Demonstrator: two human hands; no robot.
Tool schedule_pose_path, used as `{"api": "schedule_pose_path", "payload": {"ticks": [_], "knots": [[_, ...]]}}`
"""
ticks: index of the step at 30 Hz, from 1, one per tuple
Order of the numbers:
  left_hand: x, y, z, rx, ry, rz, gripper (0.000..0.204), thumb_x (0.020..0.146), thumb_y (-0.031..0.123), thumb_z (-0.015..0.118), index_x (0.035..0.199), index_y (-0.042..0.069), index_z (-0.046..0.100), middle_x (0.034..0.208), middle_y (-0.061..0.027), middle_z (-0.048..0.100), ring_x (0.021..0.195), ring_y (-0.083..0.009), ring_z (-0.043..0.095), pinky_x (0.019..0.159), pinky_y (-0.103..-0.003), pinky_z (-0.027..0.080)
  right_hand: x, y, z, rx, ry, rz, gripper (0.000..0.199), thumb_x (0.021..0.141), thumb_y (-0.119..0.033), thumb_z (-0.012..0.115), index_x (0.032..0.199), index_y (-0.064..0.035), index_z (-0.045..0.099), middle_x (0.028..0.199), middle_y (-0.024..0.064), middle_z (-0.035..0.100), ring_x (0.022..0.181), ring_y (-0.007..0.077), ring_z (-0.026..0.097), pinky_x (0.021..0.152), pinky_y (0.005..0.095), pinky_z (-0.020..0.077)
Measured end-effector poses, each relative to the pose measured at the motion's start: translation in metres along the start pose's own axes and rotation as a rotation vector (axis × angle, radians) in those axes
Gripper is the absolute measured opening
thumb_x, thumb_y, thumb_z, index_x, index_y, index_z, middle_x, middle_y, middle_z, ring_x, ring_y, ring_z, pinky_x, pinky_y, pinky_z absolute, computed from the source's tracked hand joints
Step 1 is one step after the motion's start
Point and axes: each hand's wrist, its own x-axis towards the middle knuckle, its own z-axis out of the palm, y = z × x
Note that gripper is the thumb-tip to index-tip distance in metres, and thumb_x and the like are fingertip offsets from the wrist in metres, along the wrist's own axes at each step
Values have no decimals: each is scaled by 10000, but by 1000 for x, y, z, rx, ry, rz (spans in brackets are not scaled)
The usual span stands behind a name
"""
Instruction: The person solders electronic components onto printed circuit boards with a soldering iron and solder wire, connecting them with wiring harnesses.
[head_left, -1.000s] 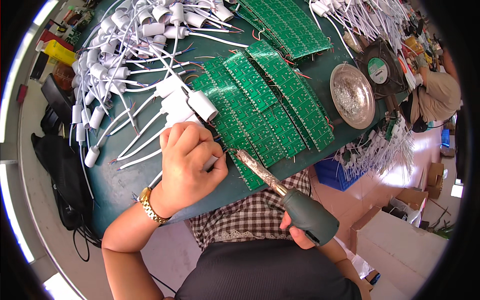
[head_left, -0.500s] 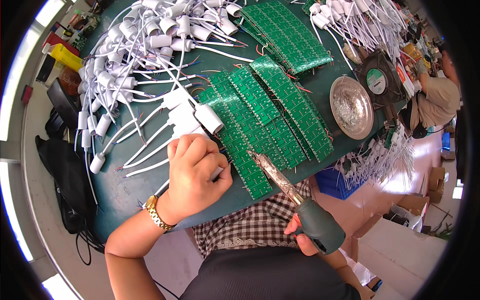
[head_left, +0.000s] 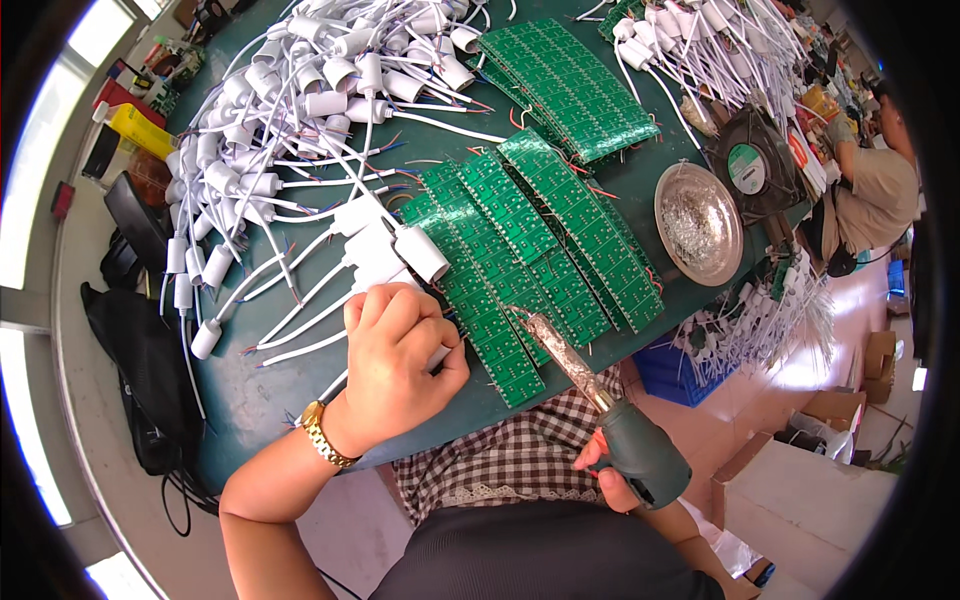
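My left hand (head_left: pixel 403 350) is closed at the near left edge of the green circuit boards (head_left: pixel 478 290). Between its fingers shows part of a white cylindrical lamp holder, mostly hidden; a white cable comes out below the hand. More white lamp holders (head_left: pixel 420 254) lie just beyond my knuckles, beside the boards. My right hand (head_left: pixel 612 475) grips the dark green handle of a soldering iron (head_left: pixel 640 452), partly hidden behind it. The iron's metal barrel slants up and left, its tip over the boards, right of my left hand. Whether the tip touches a board I cannot tell.
A large heap of white lamp holders with cables (head_left: pixel 325 105) covers the far left. Another board stack (head_left: pixel 570 90) lies farther back. To the right are a round metal dish (head_left: pixel 664 215), a black fan (head_left: pixel 775 160) and a blue crate (head_left: pixel 668 372). A person (head_left: pixel 872 190) sits beyond.
The whole view has shifted slightly. The soldering iron's tip has moved a little to the right over the boards. Both hands keep their grips.
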Motion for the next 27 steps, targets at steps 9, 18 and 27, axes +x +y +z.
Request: {"api": "schedule_pose_path", "payload": {"ticks": [9,18,27], "knots": [[14,36,-56,286,-365,-183,516,612,94,802,1059,53,547,880,-87,534,872,-293,549,718,-425,421,32,-42,8,-118,-32,170,395,900,-258,657,1133,24,509,908,96,557,751,184,617,700,323,561],[3,39,-62,308,-497,-130,280,665,-11,640,926,60,568,746,-68,549,668,-271,573,587,-390,408,47,-32,11,-155,-23,-159,406,888,-190,643,1162,80,515,872,145,587,697,202,604,644,342,554],[38,-10,-66,501,-87,134,359,649,-50,615,973,94,668,1005,-71,594,1061,-300,565,927,-465,382,58,-36,1,-224,-132,-321,422,918,-173,593,1250,60,476,951,146,567,755,198,582,656,357,559]]}}
